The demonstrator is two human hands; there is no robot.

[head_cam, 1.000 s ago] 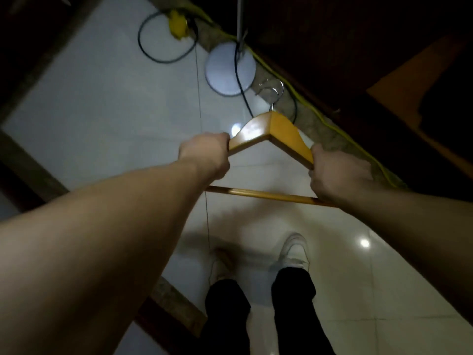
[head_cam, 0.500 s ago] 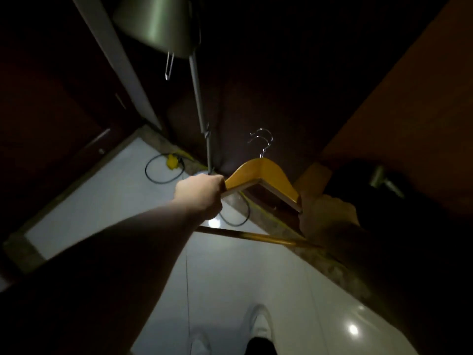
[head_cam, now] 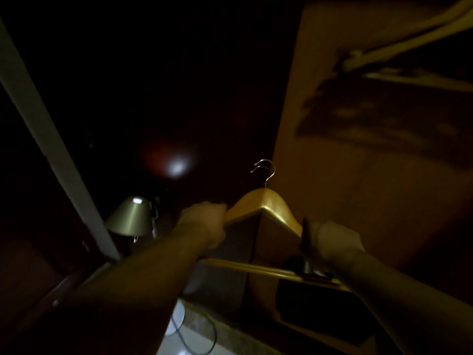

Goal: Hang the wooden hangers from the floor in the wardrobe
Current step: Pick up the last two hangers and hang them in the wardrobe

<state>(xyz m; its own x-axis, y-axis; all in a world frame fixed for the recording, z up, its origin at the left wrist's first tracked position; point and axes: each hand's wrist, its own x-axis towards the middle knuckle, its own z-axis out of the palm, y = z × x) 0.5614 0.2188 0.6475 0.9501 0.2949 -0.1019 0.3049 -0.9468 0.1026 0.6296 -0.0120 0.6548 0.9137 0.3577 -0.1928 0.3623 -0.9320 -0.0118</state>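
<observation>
I hold wooden hangers (head_cam: 265, 208) stacked together, raised in front of me in dim light. Two metal hooks (head_cam: 266, 170) stick up from the top. My left hand (head_cam: 204, 224) grips the left shoulder end. My right hand (head_cam: 332, 242) grips the right shoulder end. The bottom bar (head_cam: 256, 269) runs between my wrists. The wardrobe's wooden side panel (head_cam: 332, 162) rises just right of the hooks, and a pale rail (head_cam: 399, 47) crosses its upper right interior, well above the hangers.
A floor lamp with a metal shade (head_cam: 130, 217) stands left of my left arm. A pale vertical frame edge (head_cam: 51, 149) slants on the left. The white tiled floor with a black cable (head_cam: 189, 339) shows below. A dark object (head_cam: 307, 303) sits in the wardrobe.
The hangers have been lifted from near the floor up to wardrobe height. My view has tilted upward, so the floor and my feet have dropped out and the wardrobe rail has come into sight.
</observation>
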